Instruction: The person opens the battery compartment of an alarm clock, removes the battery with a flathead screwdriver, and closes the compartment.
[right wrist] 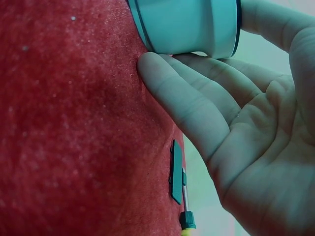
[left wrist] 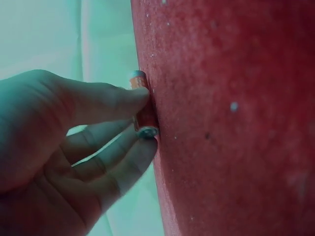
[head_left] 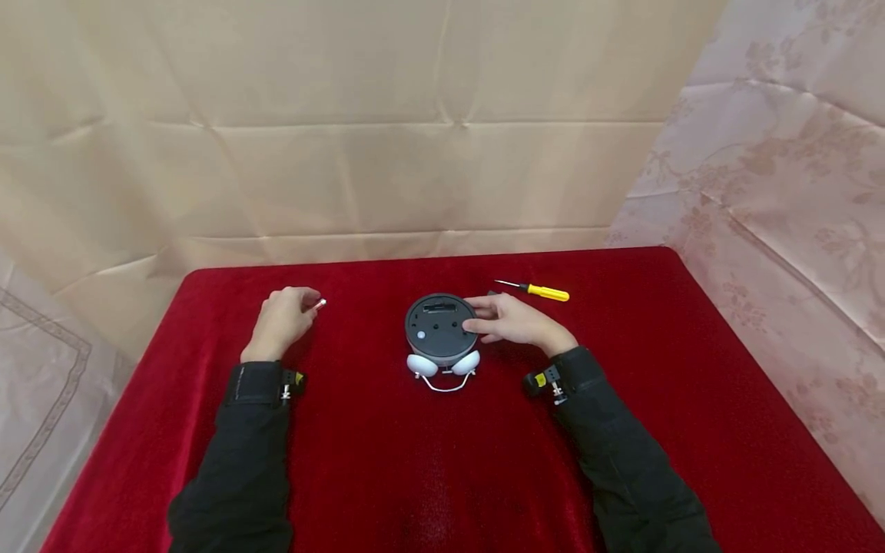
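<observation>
A round alarm clock (head_left: pixel 430 343) lies face down, its black back up and two white bells toward me. A dark slot shows at the far part of its back. My right hand (head_left: pixel 515 319) holds the clock's right side, thumb on the back's edge and fingers along the side wall; the clock's pale side (right wrist: pixel 182 27) is seen in the right wrist view. Over at the left, my left hand (head_left: pixel 280 319) pinches a small battery (left wrist: pixel 145 113) with an orange wrapper between thumb and fingers, right at the cloth.
A screwdriver (head_left: pixel 548 293) with a yellow handle lies behind my right hand. Beside its shaft is a thin dark cover (right wrist: pixel 176 172), mostly hidden in the head view. Red cloth (head_left: pixel 387 461) covers the table, and a beige curtain (head_left: pixel 387 177) hangs behind its far edge.
</observation>
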Available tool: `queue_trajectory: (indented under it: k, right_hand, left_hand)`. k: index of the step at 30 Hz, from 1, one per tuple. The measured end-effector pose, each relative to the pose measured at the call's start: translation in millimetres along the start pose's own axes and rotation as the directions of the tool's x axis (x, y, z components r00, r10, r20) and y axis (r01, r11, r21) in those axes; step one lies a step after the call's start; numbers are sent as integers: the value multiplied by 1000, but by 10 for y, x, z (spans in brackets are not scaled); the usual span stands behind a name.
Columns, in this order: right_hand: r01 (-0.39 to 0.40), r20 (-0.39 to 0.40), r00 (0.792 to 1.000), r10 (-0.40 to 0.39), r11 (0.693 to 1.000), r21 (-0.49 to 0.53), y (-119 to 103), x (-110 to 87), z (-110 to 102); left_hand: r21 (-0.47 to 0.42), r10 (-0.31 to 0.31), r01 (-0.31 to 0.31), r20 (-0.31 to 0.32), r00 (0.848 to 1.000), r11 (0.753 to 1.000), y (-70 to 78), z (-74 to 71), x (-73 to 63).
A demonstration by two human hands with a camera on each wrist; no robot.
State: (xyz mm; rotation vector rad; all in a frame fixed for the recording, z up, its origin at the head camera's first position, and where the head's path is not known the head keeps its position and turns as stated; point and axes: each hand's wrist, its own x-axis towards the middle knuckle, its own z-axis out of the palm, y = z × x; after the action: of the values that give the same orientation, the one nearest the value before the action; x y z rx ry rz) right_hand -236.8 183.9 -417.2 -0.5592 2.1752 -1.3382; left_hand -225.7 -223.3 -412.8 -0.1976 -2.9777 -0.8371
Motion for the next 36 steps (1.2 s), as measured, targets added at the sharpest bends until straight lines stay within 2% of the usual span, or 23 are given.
queue_trajectory:
  k: [6, 13, 19, 24, 30, 36]
  right_hand:
    - [-5, 0, 1000, 5, 1000, 1, 8, -3, -1]
    - [-3, 3, 1000, 3, 1000, 6, 5, -8, -14]
    - [-7, -4, 1000, 7, 1000, 1, 6, -11, -15]
    - [-10, -4, 1000, 10, 1000, 1, 3, -11, -9]
    - [-9, -4, 1000, 9, 1000, -2, 6, -9, -8]
    - [-3, -2, 1000, 3, 1000, 1, 15, -4, -16]
  left_hand:
    - [-41, 48, -46, 26, 999, 998, 31, 28, 24]
    - [-57, 40, -35, 85, 996, 998, 55, 47, 34]
    - [-56, 40, -35, 94, 995, 998, 55, 48, 38]
    - [-52, 57, -53, 79, 995, 997, 80, 38, 28]
    - [-47, 134, -131, 46, 990, 990, 155, 31, 38]
    - [-86, 258, -254, 36, 965, 963, 379, 42, 33]
